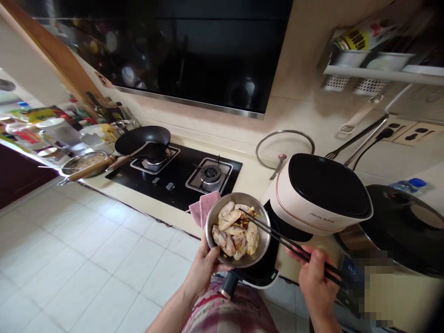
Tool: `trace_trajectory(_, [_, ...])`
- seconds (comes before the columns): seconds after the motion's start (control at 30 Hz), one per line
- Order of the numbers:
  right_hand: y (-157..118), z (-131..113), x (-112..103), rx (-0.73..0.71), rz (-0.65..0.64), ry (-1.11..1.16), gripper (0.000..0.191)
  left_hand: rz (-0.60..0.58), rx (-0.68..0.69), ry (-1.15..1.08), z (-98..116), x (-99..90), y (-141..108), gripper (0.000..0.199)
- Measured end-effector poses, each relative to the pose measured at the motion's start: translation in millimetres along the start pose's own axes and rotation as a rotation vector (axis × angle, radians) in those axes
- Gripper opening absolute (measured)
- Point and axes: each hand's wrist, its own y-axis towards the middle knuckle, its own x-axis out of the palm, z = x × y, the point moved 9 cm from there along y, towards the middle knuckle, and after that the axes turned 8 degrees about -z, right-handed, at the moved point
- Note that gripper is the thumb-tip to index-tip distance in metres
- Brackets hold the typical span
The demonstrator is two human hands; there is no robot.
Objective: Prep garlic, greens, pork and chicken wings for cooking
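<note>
My left hand [205, 264] grips the rim of a round metal bowl [265, 217] at its lower left. Inside lie several pieces of pale, seasoned chicken wings [231, 231] with reddish and yellow bits among them. In my right hand [317, 273] is a pair of dark chopsticks [284, 240], their tips down among the chicken in the bowl. Beneath the bowl, partly hidden, shows a black pan [258, 273] whose handle [229, 285] points toward me.
A cream AUX air fryer [312, 199] stands right of the bowl, beside a large dark lid [405, 226]. Behind it leans a glass lid [268, 143]. Leftward are the gas stove [180, 185], a wok [142, 138], a strainer [86, 164] and a pink cloth [201, 210].
</note>
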Motion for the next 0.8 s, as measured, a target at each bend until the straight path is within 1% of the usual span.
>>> trace_trajectory(0.07, [-4.4, -29.3, 5.6, -0.207, -0.147, -0.153, 0.016, 0.0, -0.002, -0.005, 1.0, 2.6, 1.4, 0.087])
trace_trajectory(0.13, [-13.3, -53.5, 16.5, -0.391, -0.368, -0.318, 0.016, -0.001, 0.005, -0.017, 2.9, 4.3, 2.6, 0.086])
trace_trajectory(0.17, [-18.0, -61.6, 19.8, -0.453, -0.47, -0.382, 0.018, 0.002, 0.009, -0.022, 4.0, 4.4, 3.1, 0.086])
trace_trajectory(0.2, [-21.0, -67.4, 19.5, -0.488, -0.541, -0.425, 0.02, 0.007, 0.014, -0.023, 5.0, 3.8, 3.6, 0.085])
trace_trajectory(0.23, [-21.0, -71.8, 15.6, -0.495, -0.569, -0.451, 0.021, 0.012, 0.021, -0.02, 6.1, 2.7, 4.1, 0.085])
trace_trajectory(0.27, [-18.0, -75.6, 8.7, -0.484, -0.55, -0.465, 0.02, 0.016, 0.028, -0.015, 7.1, 1.3, 4.5, 0.086])
trace_trajectory(0.3, [-12.7, -79.5, -0.7, -0.468, -0.485, -0.466, 0.019, 0.018, 0.034, -0.008, 7.9, -0.1, 4.9, 0.086])
trace_trajectory(0.37, [-0.7, -86.0, -19.3, -0.441, -0.3, -0.44, 0.019, 0.023, 0.042, 0.003, 8.4, -3.6, 5.0, 0.087])
trace_trajectory(0.4, [4.7, -87.4, -25.3, -0.43, -0.219, -0.42, 0.018, 0.024, 0.045, 0.008, 8.4, -5.3, 4.7, 0.088])
trace_trajectory(0.43, [9.4, -87.0, -27.3, -0.42, -0.166, -0.401, 0.018, 0.023, 0.046, 0.014, 8.2, -6.4, 4.2, 0.088])
trace_trajectory(0.47, [13.8, -84.7, -25.6, -0.404, -0.147, -0.386, 0.017, 0.02, 0.046, 0.02, 8.0, -7.0, 3.4, 0.088])
trace_trajectory(0.5, [17.6, -80.8, -20.8, -0.384, -0.163, -0.376, 0.016, 0.014, 0.047, 0.026, 8.0, -7.0, 2.3, 0.088])
trace_trajectory(0.6, [22.1, -67.1, -1.0, -0.34, -0.306, -0.362, 0.016, -0.003, 0.045, 0.039, 8.4, -4.7, -1.4, 0.086])
trace_trajectory(0.67, [20.1, -61.2, 6.9, -0.341, -0.386, -0.352, 0.017, -0.002, 0.041, 0.031, 8.3, -3.5, -3.3, 0.086])
trace_trajectory(0.8, [16.1, -58.5, 15.2, -0.378, -0.431, -0.349, 0.016, -0.002, 0.05, 0.003, 8.6, -2.4, -4.2, 0.087])
